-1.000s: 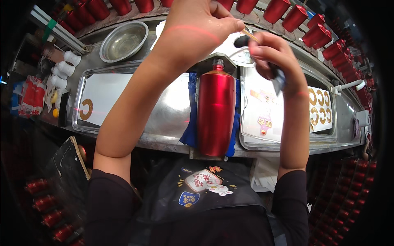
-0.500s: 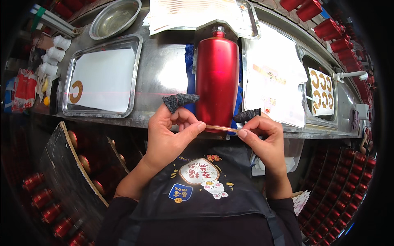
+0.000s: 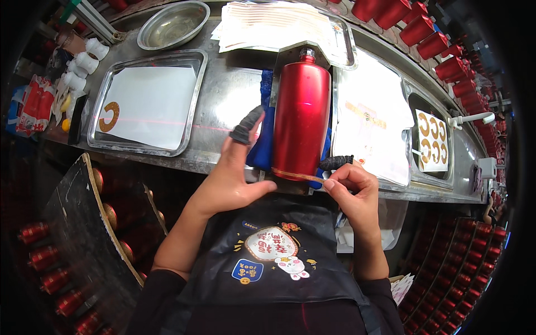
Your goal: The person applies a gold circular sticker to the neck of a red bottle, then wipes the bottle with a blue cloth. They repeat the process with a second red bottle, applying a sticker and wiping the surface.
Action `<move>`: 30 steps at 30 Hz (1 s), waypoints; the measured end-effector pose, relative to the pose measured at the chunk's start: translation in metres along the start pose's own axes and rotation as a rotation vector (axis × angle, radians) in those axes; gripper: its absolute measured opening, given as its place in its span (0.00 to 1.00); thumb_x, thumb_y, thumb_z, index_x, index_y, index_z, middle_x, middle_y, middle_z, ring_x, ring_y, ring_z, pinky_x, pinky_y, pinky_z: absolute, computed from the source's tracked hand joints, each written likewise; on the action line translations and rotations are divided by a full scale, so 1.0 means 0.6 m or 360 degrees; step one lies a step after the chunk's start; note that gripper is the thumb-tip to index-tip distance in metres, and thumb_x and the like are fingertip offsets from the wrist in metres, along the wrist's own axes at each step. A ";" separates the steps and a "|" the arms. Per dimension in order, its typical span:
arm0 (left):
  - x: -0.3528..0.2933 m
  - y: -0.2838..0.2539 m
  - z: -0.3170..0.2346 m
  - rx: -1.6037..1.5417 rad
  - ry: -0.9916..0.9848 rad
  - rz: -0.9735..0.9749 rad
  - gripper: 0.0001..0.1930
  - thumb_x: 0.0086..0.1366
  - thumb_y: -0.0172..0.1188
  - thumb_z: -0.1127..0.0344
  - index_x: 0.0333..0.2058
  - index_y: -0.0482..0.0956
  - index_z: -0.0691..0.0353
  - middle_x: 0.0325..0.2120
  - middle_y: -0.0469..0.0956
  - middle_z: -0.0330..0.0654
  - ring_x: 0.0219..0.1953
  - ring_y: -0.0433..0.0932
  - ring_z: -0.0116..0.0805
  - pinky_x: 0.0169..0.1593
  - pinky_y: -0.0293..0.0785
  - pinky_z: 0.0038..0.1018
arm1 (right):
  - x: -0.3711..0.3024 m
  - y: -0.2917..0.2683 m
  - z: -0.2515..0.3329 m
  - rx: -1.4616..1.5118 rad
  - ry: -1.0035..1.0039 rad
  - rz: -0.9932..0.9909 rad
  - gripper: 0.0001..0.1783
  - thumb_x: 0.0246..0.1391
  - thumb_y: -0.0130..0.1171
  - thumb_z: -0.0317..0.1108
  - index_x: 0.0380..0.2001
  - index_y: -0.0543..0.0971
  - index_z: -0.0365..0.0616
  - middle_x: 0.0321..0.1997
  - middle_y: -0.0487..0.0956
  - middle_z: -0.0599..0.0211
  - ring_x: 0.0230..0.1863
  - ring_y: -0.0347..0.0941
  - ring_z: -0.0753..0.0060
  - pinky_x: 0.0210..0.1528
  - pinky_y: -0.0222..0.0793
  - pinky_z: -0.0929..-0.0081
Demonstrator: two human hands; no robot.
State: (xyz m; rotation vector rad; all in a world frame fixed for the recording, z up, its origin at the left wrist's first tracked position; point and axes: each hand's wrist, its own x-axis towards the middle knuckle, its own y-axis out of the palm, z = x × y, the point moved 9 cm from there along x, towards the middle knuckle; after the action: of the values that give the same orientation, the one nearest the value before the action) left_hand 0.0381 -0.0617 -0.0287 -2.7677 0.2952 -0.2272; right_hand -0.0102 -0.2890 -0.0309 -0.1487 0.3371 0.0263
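Note:
A glossy red bottle (image 3: 302, 117) lies on its side on a holder over blue cloth (image 3: 261, 146), its base toward me. Along the base edge runs a thin gold strip (image 3: 293, 176). Between thumb and forefinger, my right hand (image 3: 357, 190) pinches the strip's right end, which sticks out past the bottle. My left hand (image 3: 229, 181) is off the strip, just left of the base, with thumb and fingers apart and nothing in them. Dark finger cots cover one finger of each hand.
At left, a metal tray (image 3: 196, 106) holds white paper with one gold C-shaped piece (image 3: 109, 116). A metal bowl (image 3: 173, 25) and stacked sheets (image 3: 273, 25) stand behind. To the right are a sheet-covered tray (image 3: 371, 120) and a sink (image 3: 416, 170) holding a card of C-shaped pieces (image 3: 432, 140).
My left hand has let go of the strip's left end and opened, its fingers now raised. The strip's left part now lies against the bottle base; my right hand keeps its pinch.

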 end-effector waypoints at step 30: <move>0.015 0.077 0.037 -0.0641 -0.0065 0.0216 0.53 0.59 0.73 0.66 0.72 0.43 0.72 0.73 0.49 0.61 0.73 0.56 0.44 0.71 0.58 0.35 | 0.013 -0.025 -0.067 0.0428 0.0082 0.0034 0.06 0.56 0.64 0.26 0.26 0.78 0.42 0.22 0.75 0.79 0.20 0.63 0.93 0.21 0.54 0.89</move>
State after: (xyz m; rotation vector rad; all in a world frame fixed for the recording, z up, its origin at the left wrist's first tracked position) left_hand 0.0428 -0.0988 -0.0648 -3.1240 0.5721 -0.0826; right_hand -0.0156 -0.3097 -0.0688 0.1210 0.3903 -0.0020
